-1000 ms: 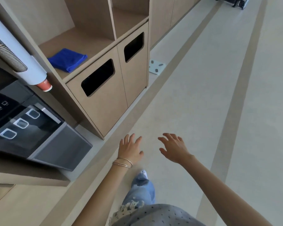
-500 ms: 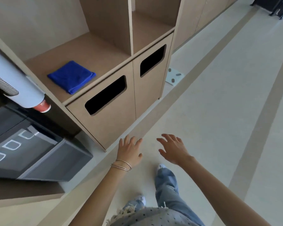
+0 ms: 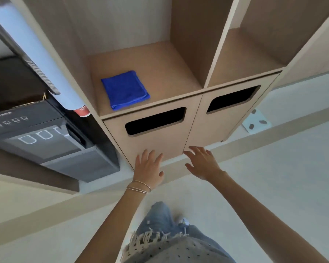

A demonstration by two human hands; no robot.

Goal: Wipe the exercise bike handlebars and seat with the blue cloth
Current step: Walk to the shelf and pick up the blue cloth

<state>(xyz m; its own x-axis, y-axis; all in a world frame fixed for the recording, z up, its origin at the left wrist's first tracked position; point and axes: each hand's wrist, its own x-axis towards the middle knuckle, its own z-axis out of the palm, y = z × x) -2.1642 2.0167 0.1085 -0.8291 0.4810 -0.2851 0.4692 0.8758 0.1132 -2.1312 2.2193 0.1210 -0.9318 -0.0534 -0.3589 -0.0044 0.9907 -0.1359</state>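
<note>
A folded blue cloth (image 3: 125, 90) lies flat on the left shelf of a wooden cabinet (image 3: 160, 59), near the shelf's front edge. My left hand (image 3: 149, 168), with thin bracelets on the wrist, hovers open in front of the cabinet's lower left door, well below the cloth. My right hand (image 3: 202, 162) is open too, fingers spread, beside the left hand near the seam between the two doors. Neither hand holds anything. No exercise bike is in view.
Two lower cabinet doors have dark slot openings (image 3: 156, 120) (image 3: 234, 98). A black water dispenser (image 3: 46, 137) with a cup tube (image 3: 46, 63) stands at the left. A bathroom scale (image 3: 255, 123) lies on the floor at the right. My legs are below.
The view has turned and closed in on the cabinet; the blue cloth now sits straight ahead. Both hands stayed open and now hover before the lower doors.
</note>
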